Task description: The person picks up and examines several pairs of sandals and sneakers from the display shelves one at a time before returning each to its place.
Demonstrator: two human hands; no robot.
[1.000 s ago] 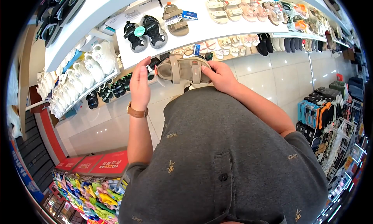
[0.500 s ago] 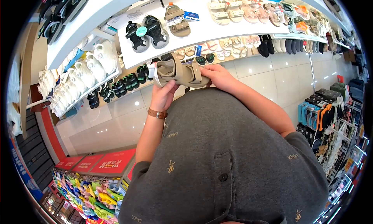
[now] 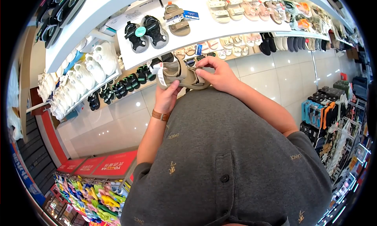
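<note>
One tan sandal [image 3: 184, 76] is held in the air by two bare hands, in front of a white shelf [image 3: 200, 31]. On that shelf, nearest the hands, stand three single shoes: two black-and-grey sandals [image 3: 158, 33] side by side and one tan display sandal [image 3: 179, 25]. One white tag [image 3: 161, 75] hangs at the heel of the held sandal.

The left hand [image 3: 166, 98], with one brown-strapped watch [image 3: 160, 115] at its wrist, reaches up from below; its thumb presses the near side of the sandal toward the heel, while its fingers are mostly hidden underneath. The right hand [image 3: 222, 75] comes in from the right, wrist bent inward, thumb and forefinger pinching a strap near the toe end.

The tag carries small dark print, too small to read. A green round sticker [image 3: 140, 31] is on the black-and-grey sandals, and a blue card [image 3: 191, 15] with blurred white capitals lies by the display sandal. The grey shirt [image 3: 251, 128] shows "DANCE" in small gold letters. Red panels [image 3: 114, 164] at lower left bear pale, upside-down lettering.
</note>
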